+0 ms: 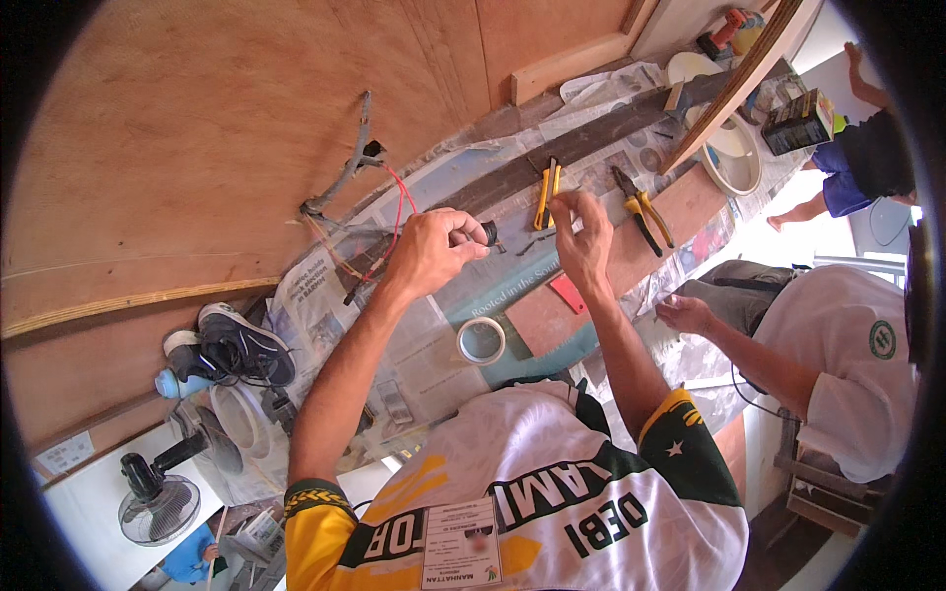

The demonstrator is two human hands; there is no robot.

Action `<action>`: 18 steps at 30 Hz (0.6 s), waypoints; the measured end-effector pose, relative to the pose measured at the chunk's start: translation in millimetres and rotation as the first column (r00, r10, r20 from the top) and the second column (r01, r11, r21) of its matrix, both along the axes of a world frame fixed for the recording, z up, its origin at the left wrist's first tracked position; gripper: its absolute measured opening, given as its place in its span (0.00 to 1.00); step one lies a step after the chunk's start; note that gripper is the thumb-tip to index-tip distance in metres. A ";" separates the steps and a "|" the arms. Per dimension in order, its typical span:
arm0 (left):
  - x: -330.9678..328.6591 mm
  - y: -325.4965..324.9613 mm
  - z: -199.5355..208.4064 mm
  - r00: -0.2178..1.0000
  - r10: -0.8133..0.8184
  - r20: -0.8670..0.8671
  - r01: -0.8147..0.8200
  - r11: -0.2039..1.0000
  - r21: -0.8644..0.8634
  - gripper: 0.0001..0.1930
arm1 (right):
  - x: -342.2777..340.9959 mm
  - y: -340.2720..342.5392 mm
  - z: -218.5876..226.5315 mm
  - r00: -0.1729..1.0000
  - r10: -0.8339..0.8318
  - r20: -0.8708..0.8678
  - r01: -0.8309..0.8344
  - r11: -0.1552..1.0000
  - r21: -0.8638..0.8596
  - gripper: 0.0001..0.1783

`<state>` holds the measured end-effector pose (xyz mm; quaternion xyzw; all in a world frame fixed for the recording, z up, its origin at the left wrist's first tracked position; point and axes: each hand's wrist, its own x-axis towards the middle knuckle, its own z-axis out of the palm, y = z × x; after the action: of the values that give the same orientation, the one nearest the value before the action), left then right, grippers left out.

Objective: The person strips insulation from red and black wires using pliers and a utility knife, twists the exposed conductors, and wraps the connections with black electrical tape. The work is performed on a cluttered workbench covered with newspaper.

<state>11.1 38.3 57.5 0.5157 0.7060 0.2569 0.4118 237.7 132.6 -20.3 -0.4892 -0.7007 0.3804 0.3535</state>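
My left hand is closed, its fingers and thumb round a small black round piece that resembles a roll of tape. To its right, my right hand is raised with thumb and fingertips pinched together; whatever they hold is too small to make out. Red wires run from a grey conduit at the panel opening down behind my left hand. Beyond my right hand lie a yellow box cutter and yellow-black pliers. Near my right forearm is a flat red piece on a brown board.
Newspaper covers the work surface, with a tape roll nearest me. Shoes sit at left, a fan at lower left. A co-worker is close on the right. A white bucket and dark tin stand at far right.
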 end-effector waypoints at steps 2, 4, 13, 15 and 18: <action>1.3 0.2 -4.5 1.000 -0.015 0.011 0.015 1.000 0.024 0.08 | 11.9 -9.8 -6.1 0.996 0.041 -0.075 -0.067 0.922 -0.382 0.31; 4.1 1.8 -3.4 0.999 -0.041 -0.004 0.041 0.999 0.035 0.08 | 12.0 -7.3 -12.2 0.961 0.166 -0.222 -0.268 0.762 -0.589 0.38; 4.7 1.0 -6.9 0.982 -0.124 -0.145 0.145 0.980 0.139 0.10 | -40.0 12.6 10.1 0.732 0.083 -0.676 -0.570 0.618 -0.541 0.14; 6.7 -1.8 -5.5 0.985 -0.059 -0.163 0.090 0.977 0.192 0.09 | -40.6 3.8 43.1 0.684 0.016 -0.729 -0.531 0.696 -0.484 0.06; 6.1 0.4 -4.5 0.923 -0.105 -0.371 0.205 0.949 0.240 0.09 | -2.3 -17.6 51.4 0.800 0.346 -0.490 -0.505 0.830 -0.239 0.05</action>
<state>17.2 38.7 53.1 0.6602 0.6824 0.2217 0.2220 235.4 115.0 31.1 -0.2767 -0.6177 0.6693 0.3064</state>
